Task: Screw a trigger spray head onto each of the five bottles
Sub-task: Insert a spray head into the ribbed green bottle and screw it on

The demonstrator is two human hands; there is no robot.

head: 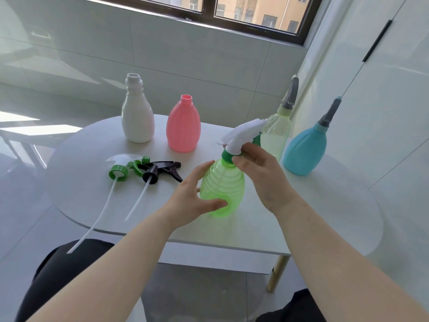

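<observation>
A ribbed green bottle [224, 185] stands near the table's front, and my left hand [193, 198] holds its lower body. On its neck sits a white trigger spray head [241, 133] with a green collar; my right hand [260, 168] grips that collar. A white bottle [137, 117] and a pink bottle [183, 127] stand open-necked at the back. At the right, a pale yellow-green bottle [276, 133] and a blue bottle [305, 152] carry grey spray heads. Two loose spray heads lie at the left: a white and green one [120, 169] and a black one [160, 171].
The white table [313, 217] has rounded ends and a gold leg at the front right. A white cabinet wall stands close on the right behind the blue bottle. The loose heads' long dip tubes reach over the table's front edge toward my lap.
</observation>
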